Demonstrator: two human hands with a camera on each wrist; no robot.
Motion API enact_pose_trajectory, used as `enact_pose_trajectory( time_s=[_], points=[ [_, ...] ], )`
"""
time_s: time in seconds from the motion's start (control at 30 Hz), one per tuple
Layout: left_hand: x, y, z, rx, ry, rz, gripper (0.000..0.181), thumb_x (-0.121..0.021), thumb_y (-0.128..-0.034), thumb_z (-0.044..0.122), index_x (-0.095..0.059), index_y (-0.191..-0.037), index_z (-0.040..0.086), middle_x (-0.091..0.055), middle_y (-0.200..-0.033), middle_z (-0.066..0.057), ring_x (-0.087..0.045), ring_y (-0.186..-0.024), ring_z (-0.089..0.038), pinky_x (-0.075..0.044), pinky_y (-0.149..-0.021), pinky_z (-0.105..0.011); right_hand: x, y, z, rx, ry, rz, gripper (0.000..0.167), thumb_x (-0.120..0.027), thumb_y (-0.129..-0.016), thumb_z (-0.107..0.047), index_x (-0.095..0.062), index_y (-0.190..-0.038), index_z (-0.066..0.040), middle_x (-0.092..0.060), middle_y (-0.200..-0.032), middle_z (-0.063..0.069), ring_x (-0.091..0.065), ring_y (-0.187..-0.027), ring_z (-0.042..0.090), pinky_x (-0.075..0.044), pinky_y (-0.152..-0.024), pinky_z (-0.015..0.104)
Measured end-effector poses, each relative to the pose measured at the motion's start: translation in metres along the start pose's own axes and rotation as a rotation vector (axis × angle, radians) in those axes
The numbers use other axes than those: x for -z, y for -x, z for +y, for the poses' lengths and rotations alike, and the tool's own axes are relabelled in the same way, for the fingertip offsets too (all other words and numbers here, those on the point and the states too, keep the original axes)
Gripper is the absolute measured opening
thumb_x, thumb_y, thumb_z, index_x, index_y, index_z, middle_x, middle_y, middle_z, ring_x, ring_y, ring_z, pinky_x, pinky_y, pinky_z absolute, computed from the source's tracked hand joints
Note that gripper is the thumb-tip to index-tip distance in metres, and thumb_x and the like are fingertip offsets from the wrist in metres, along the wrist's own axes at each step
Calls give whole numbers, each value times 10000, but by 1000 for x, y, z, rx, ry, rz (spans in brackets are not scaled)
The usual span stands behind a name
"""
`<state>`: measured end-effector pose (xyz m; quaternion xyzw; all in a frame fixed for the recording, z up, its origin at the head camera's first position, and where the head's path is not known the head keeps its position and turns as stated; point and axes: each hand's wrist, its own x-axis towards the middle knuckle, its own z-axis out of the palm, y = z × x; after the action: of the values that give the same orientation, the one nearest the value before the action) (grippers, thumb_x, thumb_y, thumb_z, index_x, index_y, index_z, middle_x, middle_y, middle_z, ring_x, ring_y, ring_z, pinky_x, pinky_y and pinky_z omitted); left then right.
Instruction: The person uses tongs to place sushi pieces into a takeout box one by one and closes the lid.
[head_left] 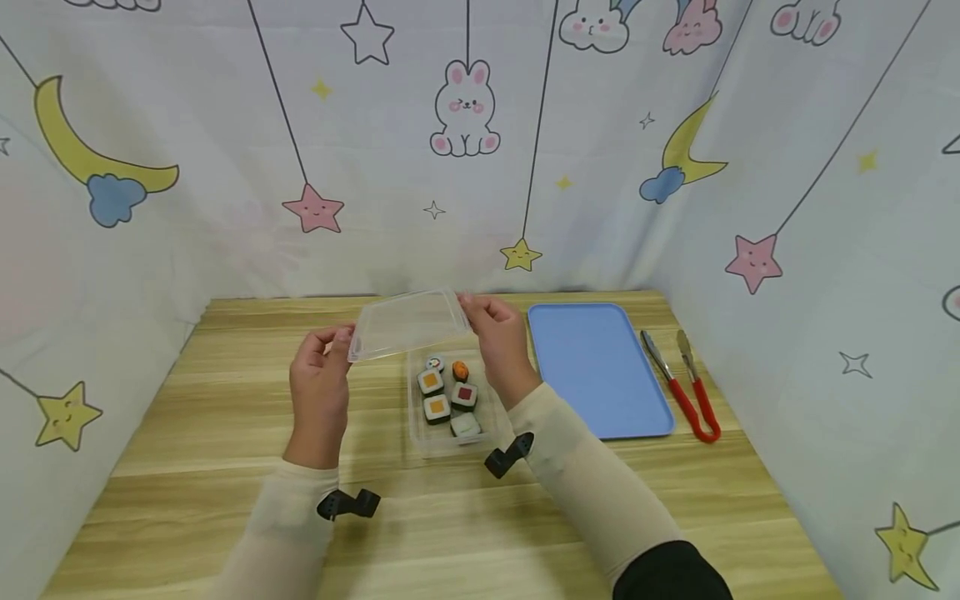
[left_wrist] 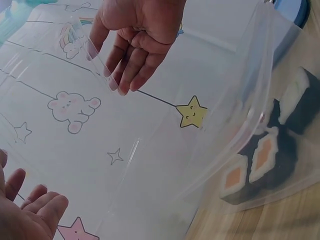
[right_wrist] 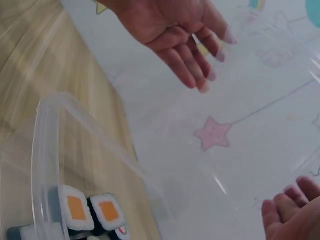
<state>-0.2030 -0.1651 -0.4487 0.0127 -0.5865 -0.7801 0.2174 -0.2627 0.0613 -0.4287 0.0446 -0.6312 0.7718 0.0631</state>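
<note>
My left hand (head_left: 319, 392) pinches the left end of a clear plastic lid (head_left: 408, 323), and my right hand (head_left: 504, 350) pinches its right end. The lid is tilted and raised above a clear plastic box (head_left: 417, 440). Inside the box are several sushi pieces: rolls with orange centres (head_left: 437, 407), one with a dark red centre (head_left: 465, 395), and an orange-topped piece (head_left: 461, 371). Both wrist views look through the transparent lid; the left wrist view shows sushi rolls (left_wrist: 265, 157) at the right, and the right wrist view shows the box wall (right_wrist: 46, 150) at lower left.
To the right of the box lies a blue tray (head_left: 600, 367). Tongs with red handles (head_left: 701, 408) lie beside the tray's right edge. The wood-grain table (head_left: 225, 400) meets a patterned cloth backdrop (head_left: 405, 167) at the back and both sides.
</note>
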Motion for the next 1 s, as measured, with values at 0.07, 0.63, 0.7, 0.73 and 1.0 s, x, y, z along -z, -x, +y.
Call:
enact_pose_trajectory(
  time_s=[0.07,0.63,0.7,0.73,1.0],
  points=[
    [-2,2,-2,16,13,10,323,-644,-1039,190,-604,-1182,-97,-639,-1293,-167,-667,-1104,-192,-525,-975,-225,2,2,3,6,-23,7,234,-709,-1006,-230,-766,-984,-4,-744,-1214,74,-661,-1128,187,-526,-994,384],
    [-11,26,-43,113,100,-11,240,-645,-1012,11,-538,-1170,-136,-563,-1384,-159,-551,-1374,-274,-501,-1025,-225,38,22,35,-4,109,-6,104,-712,-979,-67,-653,-901,-30,-654,-1360,149,-594,-1289,372,-519,-1045,400],
    [-12,30,-48,124,108,-17,221,-637,-1005,-23,-530,-1157,-142,-557,-1402,-173,-541,-1377,-290,-501,-1022,-221,43,27,41,2,131,-15,99,-712,-980,-70,-642,-933,-18,-645,-1369,132,-582,-1311,381,-527,-1032,386],
    [-13,32,-50,129,109,-20,211,-629,-1001,-44,-527,-1155,-145,-557,-1405,-169,-536,-1379,-297,-501,-1019,-216,46,29,44,4,144,-20,102,-712,-982,-72,-637,-953,-10,-641,-1374,120,-580,-1320,370,-531,-1027,382],
    [-13,43,-65,137,11,-55,240,-607,-963,-133,-519,-1186,-152,-554,-1453,-155,-531,-1371,-350,-524,-951,-179,65,38,66,33,170,-48,248,-715,-976,-58,-584,-1135,78,-555,-1489,160,-573,-1353,269,-536,-1001,304]
  ],
)
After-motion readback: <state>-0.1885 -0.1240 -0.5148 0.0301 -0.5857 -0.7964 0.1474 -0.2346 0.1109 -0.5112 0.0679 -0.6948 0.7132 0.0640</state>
